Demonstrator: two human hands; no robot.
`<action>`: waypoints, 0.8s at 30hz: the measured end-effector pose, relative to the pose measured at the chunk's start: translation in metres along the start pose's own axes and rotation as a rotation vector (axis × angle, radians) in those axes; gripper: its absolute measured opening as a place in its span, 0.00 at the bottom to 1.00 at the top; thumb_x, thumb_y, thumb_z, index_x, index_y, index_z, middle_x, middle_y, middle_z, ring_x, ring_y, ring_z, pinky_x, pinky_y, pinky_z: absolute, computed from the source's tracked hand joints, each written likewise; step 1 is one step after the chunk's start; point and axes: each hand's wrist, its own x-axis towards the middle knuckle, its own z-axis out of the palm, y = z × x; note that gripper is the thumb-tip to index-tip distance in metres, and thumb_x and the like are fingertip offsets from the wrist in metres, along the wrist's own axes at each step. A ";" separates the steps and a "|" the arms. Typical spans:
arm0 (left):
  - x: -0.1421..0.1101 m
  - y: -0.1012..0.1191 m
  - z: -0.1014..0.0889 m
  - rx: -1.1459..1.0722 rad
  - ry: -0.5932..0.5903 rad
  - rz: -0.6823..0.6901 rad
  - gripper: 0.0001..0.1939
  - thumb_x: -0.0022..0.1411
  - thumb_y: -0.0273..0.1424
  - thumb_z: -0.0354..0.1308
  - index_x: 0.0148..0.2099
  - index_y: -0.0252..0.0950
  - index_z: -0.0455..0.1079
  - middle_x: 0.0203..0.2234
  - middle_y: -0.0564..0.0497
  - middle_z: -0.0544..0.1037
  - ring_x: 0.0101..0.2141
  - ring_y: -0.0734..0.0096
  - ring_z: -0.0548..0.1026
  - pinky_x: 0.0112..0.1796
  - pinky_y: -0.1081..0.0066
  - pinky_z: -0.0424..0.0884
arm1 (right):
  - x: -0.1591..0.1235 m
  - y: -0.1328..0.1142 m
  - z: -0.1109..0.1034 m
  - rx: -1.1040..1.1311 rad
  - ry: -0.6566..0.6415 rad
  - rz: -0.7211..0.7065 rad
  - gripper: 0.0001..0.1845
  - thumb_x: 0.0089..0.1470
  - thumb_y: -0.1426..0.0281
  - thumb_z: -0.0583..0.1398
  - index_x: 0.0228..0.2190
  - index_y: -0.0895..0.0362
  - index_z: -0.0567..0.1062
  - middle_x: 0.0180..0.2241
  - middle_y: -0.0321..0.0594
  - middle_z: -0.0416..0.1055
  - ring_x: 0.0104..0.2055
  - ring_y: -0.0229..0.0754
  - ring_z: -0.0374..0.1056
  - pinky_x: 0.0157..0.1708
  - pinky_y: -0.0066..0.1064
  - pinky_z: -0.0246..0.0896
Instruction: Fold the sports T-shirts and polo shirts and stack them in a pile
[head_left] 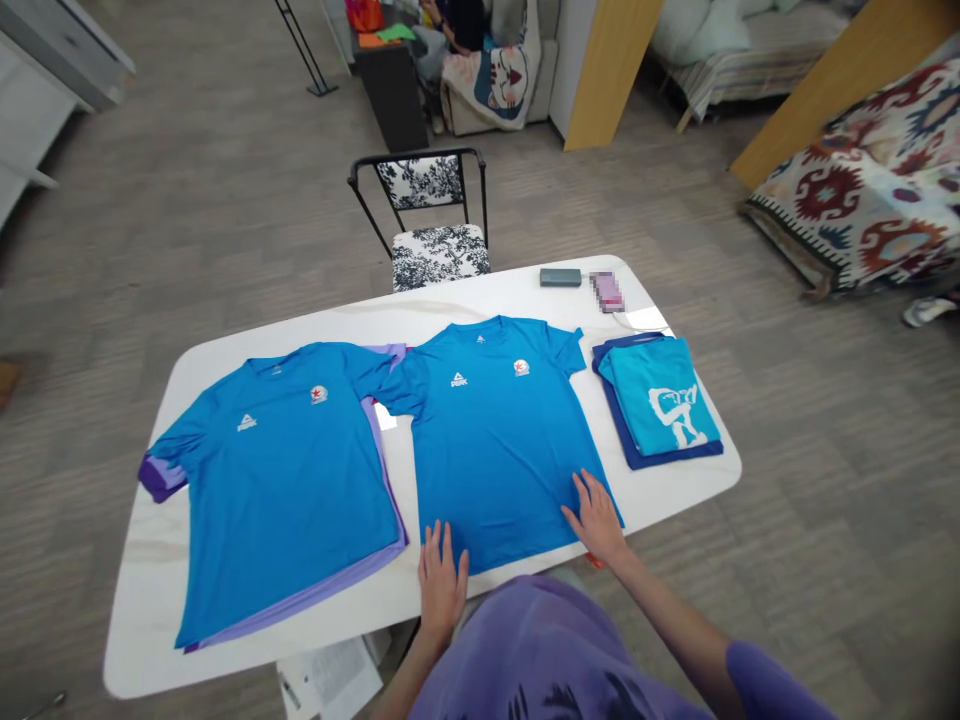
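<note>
At the far left of the frame, a white cabinet (37,120) is standing on the floor. On the left half of the white table (142,620), a blue T-shirt (281,490) is lying spread out, with purple fabric (160,478) peeking from under its sleeve and along its hem. Below it, at the lower left, sheets of paper (337,680) are showing beneath the table edge. Near the top centre, a patterned chair (439,255) is standing at the far side, and beyond it a seated person (459,25) is partly showing.

In the lower centre, we are laying our left hand (444,585) over the lower left corner of the second blue T-shirt (495,440), fingers straight and slightly spread, gripping nothing. This shirt is lying flat in the middle of the frame, its neck pointing up the picture and its left sleeve meeting the first shirt's. At its lower right corner we are placing our right hand (598,518), palm down, fingers spread loosely and not closing on the cloth.

Farther right, a grey-green case (560,278) is lying by the table's far edge, beside a pinkish item (607,292) blurred into blocks. Below them, a folded turquoise garment (652,390) is resting on dark blue fabric (637,460). At the far right, a patterned throw (885,190) is hanging.
</note>
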 end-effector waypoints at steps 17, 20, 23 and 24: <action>0.202 0.061 0.027 0.050 0.090 -0.010 0.41 0.76 0.40 0.52 0.85 0.39 0.48 0.81 0.42 0.54 0.81 0.49 0.45 0.78 0.42 0.45 | 0.334 0.037 -0.010 -0.186 0.117 0.138 0.49 0.72 0.42 0.41 0.75 0.63 0.62 0.75 0.61 0.61 0.75 0.66 0.57 0.76 0.67 0.44; 0.207 0.059 0.024 0.031 0.078 -0.023 0.41 0.76 0.40 0.51 0.85 0.39 0.49 0.81 0.42 0.55 0.81 0.49 0.46 0.78 0.42 0.45 | 0.320 0.036 -0.006 -0.226 0.183 0.137 0.51 0.71 0.39 0.42 0.75 0.63 0.63 0.72 0.63 0.66 0.73 0.69 0.59 0.74 0.68 0.47; 0.210 0.056 0.025 0.019 0.076 -0.021 0.40 0.76 0.40 0.51 0.84 0.39 0.50 0.81 0.43 0.54 0.81 0.50 0.46 0.78 0.43 0.44 | 0.337 0.030 -0.010 -0.286 0.143 0.075 0.50 0.72 0.40 0.42 0.76 0.63 0.61 0.74 0.61 0.62 0.76 0.65 0.56 0.76 0.64 0.44; 0.211 0.055 0.025 0.013 0.075 -0.021 0.40 0.76 0.40 0.51 0.84 0.39 0.50 0.81 0.43 0.54 0.81 0.50 0.46 0.78 0.43 0.43 | 0.352 0.029 -0.012 -0.285 0.118 0.037 0.48 0.73 0.42 0.42 0.77 0.62 0.59 0.76 0.59 0.60 0.77 0.63 0.53 0.78 0.62 0.42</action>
